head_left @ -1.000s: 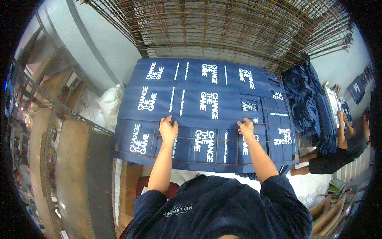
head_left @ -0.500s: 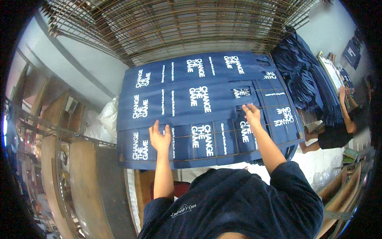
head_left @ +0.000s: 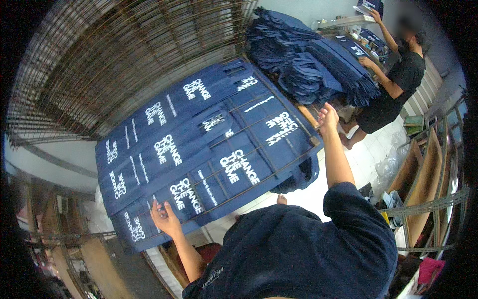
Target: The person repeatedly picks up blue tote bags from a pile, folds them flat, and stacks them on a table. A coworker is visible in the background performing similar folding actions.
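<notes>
Navy blue cloth pieces (head_left: 144, 129) with white printed lettering lie in overlapping rows on a wire rack (head_left: 259, 169). My left hand (head_left: 165, 218) is over the near edge, its fingers apart and nothing visible in it. It is nearest a printed piece in the front row; whether it touches the cloth I cannot tell. Beyond the rack's right end my right hand (head_left: 328, 119) is raised, fingers loosely bent and partly apart, with no cloth seen in it. Between the rows at the right, the rack's thin bars show over the cloth.
More wire racks (head_left: 149, 50) stand tilted above the far side. A large heap of navy cloth (head_left: 308, 65) lies behind the right end. A co-worker in black (head_left: 403, 74) works at a cluttered table beyond it. Wooden boards (head_left: 423, 174) lean at the right.
The view has swung to the right, bringing more of the co-worker in. My right hand has moved off the cloth to beyond the rack's right end; my left hand stays by the front row.
</notes>
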The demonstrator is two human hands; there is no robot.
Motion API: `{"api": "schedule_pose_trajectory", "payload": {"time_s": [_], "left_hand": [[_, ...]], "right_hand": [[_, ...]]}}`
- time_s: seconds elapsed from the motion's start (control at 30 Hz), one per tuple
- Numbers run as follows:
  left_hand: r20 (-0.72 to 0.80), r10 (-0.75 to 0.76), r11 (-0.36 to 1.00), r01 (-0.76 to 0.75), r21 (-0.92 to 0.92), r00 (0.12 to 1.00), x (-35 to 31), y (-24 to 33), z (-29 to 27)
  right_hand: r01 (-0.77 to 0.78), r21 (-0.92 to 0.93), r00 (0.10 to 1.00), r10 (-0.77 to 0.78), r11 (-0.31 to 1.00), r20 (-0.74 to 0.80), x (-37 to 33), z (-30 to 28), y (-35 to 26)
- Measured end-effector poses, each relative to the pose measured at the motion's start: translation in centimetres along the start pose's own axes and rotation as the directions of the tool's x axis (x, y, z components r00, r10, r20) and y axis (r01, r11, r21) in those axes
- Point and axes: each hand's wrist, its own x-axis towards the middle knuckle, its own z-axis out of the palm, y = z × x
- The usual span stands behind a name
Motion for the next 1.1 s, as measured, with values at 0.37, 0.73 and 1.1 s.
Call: {"api": "schedule_pose_trajectory", "payload": {"time_s": [0.37,0.73,1.1], "left_hand": [[0.196,0.041,0.981,-0.003,-0.193,0.98,-6.6,12.9,9.0],[0.263,0.019,1.0,-0.022,0.008,0.965,-12.8,18.2,7.7],[0.75,0.008,0.955,0.217,-0.202,0.662,-17.8,21.4,13.0]], "right_hand": [[-0.014,0.364,0.992,-0.031,0.931,0.12,18.2,-9.2,-11.0],[-0.158,0.383,0.984,0.113,0.91,0.137,26.8,-5.5,-15.6],[0.006,0.262,0.853,-0.142,0.965,0.502,23.5,-0.6,-20.5]]}}
